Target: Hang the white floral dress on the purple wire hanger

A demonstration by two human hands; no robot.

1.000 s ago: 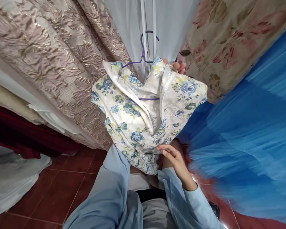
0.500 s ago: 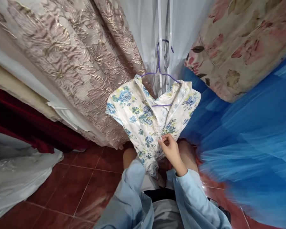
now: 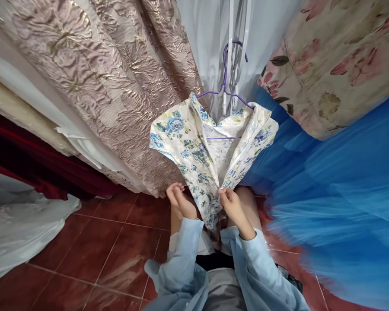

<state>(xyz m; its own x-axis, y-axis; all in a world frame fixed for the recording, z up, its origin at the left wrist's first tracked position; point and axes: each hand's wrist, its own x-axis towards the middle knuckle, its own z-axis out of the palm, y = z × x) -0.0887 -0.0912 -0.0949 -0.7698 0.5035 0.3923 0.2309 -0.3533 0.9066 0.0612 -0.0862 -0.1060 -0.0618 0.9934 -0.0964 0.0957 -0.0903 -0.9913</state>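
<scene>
A white sleeveless garment with blue flowers and green leaves (image 3: 197,166) hangs from a purple wire hanger (image 3: 225,86), its neckline facing me. The opening runs down in a V, with a pale zipper edge (image 3: 236,166) along its right side. At the lower tip of that V, my right hand (image 3: 231,207) is closed in a pinch on what looks like the zipper pull, mostly covered by the fingertips. My left hand (image 3: 182,202) is beside the garment's left edge, fingers loosely bent and apart, holding nothing. The garment's lower part bunches between my knees.
A pink and gold brocade cloth (image 3: 116,86) hangs on the left, beside dark red fabric (image 3: 29,151). Blue tulle (image 3: 343,194) and a floral cloth (image 3: 337,73) hang on the right. White straps (image 3: 231,26) hang behind the hanger. Red tiles (image 3: 116,246) cover the floor.
My left hand has come up into view beside the garment. The front opening is wider and longer. My right hand still pinches at its lower end, slightly lower on the garment.
</scene>
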